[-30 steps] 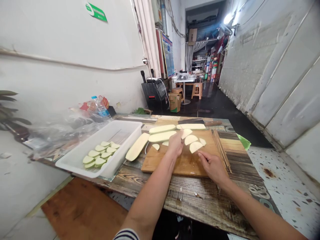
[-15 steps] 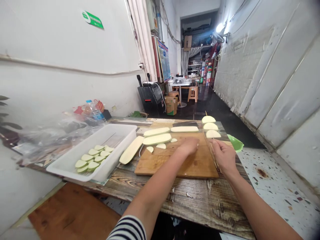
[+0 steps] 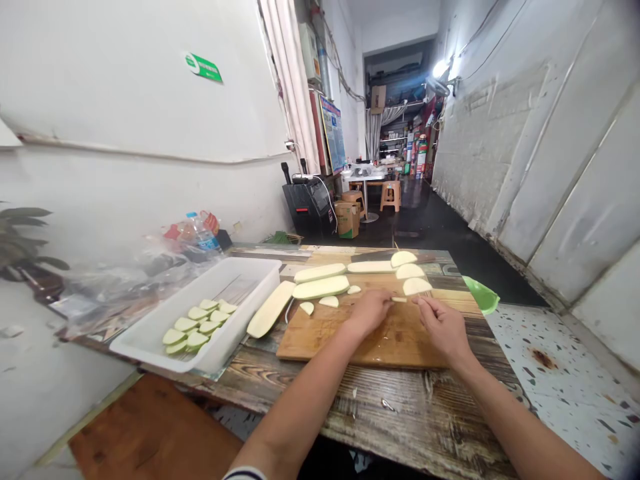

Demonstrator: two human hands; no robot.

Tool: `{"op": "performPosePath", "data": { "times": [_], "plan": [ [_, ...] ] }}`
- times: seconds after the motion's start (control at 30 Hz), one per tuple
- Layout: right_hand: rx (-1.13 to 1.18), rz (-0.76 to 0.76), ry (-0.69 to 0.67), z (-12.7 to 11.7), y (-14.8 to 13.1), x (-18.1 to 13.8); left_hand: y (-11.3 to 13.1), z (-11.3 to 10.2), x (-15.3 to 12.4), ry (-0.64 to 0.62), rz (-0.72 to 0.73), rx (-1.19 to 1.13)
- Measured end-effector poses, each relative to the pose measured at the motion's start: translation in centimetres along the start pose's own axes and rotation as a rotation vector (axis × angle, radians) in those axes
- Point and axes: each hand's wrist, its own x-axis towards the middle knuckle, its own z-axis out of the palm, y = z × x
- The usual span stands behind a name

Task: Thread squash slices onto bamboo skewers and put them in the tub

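My right hand is closed on a thin wooden skewer that points away from me over the wooden cutting board. Three pale half-round vegetable slices are threaded on the skewer in a row. My left hand rests on the board just left of the right one and pinches a small slice piece near the skewer's lower end. Long pale vegetable slabs and a few small cut pieces lie on the far left part of the board.
A white plastic tray holding several green-edged slices stands left of the board; one long slab leans on it. A green bowl sits at the right. A knife lies behind the board. Bottles and plastic bags crowd the left wall.
My right hand brought the loaded skewer from the board's right edge back over the board. My left hand picked up a small slice piece and moved to the skewer's lower end.
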Motion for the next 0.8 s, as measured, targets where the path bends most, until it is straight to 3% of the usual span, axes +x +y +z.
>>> {"op": "performPosePath", "data": {
  "times": [0.13, 0.23, 0.4, 0.5, 0.6, 0.7, 0.8],
  "plan": [
    [0.006, -0.011, -0.049, 0.6, 0.2, -0.6, -0.1, -0.3, -0.2, 0.134, -0.206, -0.578],
    [-0.014, -0.046, -0.093, 1.0, 0.3, -1.2, -0.1, -1.2, 0.3, 0.257, -0.206, -0.895],
    [-0.060, -0.088, -0.213, 1.8, -0.3, -1.9, -0.4, -3.4, 1.1, 0.474, -0.345, -0.984],
    [-0.066, -0.071, -0.283, 2.2, -0.1, -2.1, -0.4, -4.2, 0.8, 0.533, -0.461, -0.964],
    [-0.053, -0.032, -0.301, 2.3, 0.3, -2.0, 0.0, -4.9, 0.1, 0.610, -0.367, -0.707],
    [0.016, 0.090, -0.269, 2.4, 0.7, -1.8, 0.3, -6.0, 0.0, 0.675, -0.111, -0.051],
    [0.121, 0.208, -0.210, 2.6, 0.8, -1.6, 0.3, -7.0, 1.2, 0.477, 0.088, 0.610]
  ]
}}
